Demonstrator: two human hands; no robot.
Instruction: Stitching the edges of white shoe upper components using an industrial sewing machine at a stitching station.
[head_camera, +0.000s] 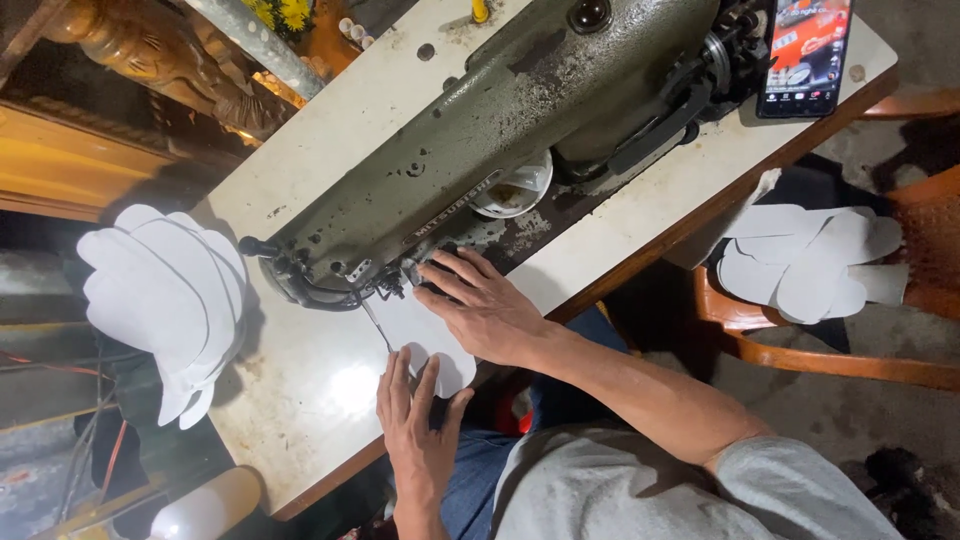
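My left hand (415, 420) lies flat on the white fabric piece (425, 335) just in front of the sewing machine (500, 130), while my right hand (480, 305) presses it beside the needle. A stack of white pieces (170, 300) sits left of the machine on the tabletop (300, 400).

Needle hidden behind sewing machine (480, 140) head; white piece (420, 325) partly covered by right hand (490, 310); phone (805, 55) cut off at top edge.

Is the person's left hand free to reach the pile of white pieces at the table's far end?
Probably yes. The left hand rests on the white piece under the needle, and bare table lies between it and the white stack.
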